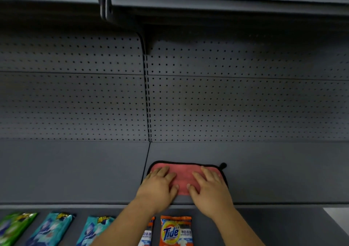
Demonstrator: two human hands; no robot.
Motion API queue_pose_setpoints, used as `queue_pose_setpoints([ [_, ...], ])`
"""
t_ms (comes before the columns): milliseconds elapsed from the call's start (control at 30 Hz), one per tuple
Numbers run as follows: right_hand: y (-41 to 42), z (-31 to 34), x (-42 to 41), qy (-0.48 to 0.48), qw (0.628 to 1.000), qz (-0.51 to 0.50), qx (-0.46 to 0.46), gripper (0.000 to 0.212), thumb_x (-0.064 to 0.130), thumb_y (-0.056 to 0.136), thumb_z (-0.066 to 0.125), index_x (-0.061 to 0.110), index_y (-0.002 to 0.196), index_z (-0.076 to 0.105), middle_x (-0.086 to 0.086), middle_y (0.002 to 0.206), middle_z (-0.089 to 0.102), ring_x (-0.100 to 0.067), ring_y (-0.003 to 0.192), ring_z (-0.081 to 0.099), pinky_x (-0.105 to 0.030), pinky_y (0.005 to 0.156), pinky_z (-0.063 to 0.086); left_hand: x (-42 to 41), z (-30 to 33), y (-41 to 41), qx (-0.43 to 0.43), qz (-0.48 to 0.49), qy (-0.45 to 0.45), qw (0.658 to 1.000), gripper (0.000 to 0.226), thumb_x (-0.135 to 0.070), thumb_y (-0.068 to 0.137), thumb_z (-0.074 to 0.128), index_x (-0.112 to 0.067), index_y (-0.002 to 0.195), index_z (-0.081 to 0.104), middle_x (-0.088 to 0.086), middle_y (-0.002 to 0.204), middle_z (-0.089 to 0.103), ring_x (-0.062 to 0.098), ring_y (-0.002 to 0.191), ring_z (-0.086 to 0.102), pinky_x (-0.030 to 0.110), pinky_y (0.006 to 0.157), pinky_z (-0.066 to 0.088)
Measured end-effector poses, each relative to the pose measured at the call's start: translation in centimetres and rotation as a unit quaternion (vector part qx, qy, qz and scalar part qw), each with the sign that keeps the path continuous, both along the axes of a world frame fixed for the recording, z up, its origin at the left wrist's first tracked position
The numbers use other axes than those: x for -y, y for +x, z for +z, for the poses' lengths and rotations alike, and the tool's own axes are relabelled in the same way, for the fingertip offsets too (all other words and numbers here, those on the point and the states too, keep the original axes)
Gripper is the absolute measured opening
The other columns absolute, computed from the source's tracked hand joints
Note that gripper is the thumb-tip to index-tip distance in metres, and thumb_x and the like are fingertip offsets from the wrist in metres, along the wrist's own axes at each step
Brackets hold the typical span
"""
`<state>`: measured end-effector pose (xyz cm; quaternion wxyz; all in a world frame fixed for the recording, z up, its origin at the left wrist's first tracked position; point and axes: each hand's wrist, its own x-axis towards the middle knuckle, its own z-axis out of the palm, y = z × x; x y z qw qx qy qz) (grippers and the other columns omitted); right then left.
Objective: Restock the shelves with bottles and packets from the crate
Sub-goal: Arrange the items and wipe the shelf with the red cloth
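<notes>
Orange Tide packet flat on lower shelf, below and between both hands. Second orange packet just left of it, partly hidden by left forearm. Two teal packets and a green packet further left. Left hand and right hand press flat, fingers extended, on pink cloth on upper shelf.

A pink cloth edged in black lies on the dark grey shelf below a dotted grey pegboard, above orange, teal and green packets.
</notes>
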<state>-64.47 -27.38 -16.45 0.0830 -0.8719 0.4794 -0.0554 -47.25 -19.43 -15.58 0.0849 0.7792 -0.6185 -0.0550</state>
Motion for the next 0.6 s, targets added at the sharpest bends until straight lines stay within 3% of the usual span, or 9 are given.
queue_pose_setpoints([
  [133, 0.2, 0.1, -0.4, 0.018, 1.0, 0.003, -0.018, 0.065, 0.064, 0.097, 0.02, 0.035, 0.156, 0.018, 0.0, 0.166, 0.0, -0.025, 0.151, 0.0, -0.043, 0.122, -0.005, -0.3, 0.2, 0.3, -0.031, -0.009, -0.012, 0.999, 0.054, -0.052, 0.096, 0.04, -0.031, 0.146, 0.038, -0.003, 0.158, 0.026, 0.019, 0.145, 0.023, 0.035, 0.119, 0.02],
  [333, 1.2, 4.2, -2.6, 0.011, 0.99, 0.001, 0.137, 0.06, 0.059, 0.096, 0.041, 0.029, 0.148, 0.04, 0.006, 0.157, 0.032, -0.015, 0.144, 0.029, -0.035, 0.117, 0.027, -2.4, 2.9, 2.3, -0.15, -0.013, -0.11, 0.982, 0.038, -0.046, 0.095, 0.05, -0.028, 0.128, 0.058, -0.01, 0.13, 0.055, 0.01, 0.119, 0.052, 0.026, 0.101, 0.042],
  [467, 3.8, 6.7, -6.3, 0.007, 0.991, 0.019, 0.134, 0.057, 0.058, 0.094, 0.048, 0.031, 0.144, 0.045, 0.009, 0.148, 0.045, -0.012, 0.135, 0.042, -0.031, 0.107, 0.039, -6.2, 4.6, 5.6, -0.158, -0.014, -0.158, 0.975, 0.037, -0.046, 0.095, 0.052, -0.026, 0.126, 0.058, -0.012, 0.128, 0.056, 0.01, 0.118, 0.051, 0.02, 0.096, 0.038],
  [600, 8.4, 8.7, -12.0, -0.005, 0.988, 0.025, 0.154, 0.05, 0.058, 0.093, 0.049, 0.034, 0.137, 0.053, 0.013, 0.142, 0.05, -0.009, 0.128, 0.047, -0.027, 0.1, 0.042, -12.5, 5.5, 11.6, -0.15, -0.003, -0.182, 0.972, 0.042, -0.052, 0.094, 0.051, -0.031, 0.129, 0.056, -0.013, 0.133, 0.054, 0.007, 0.124, 0.048, 0.022, 0.103, 0.038],
])
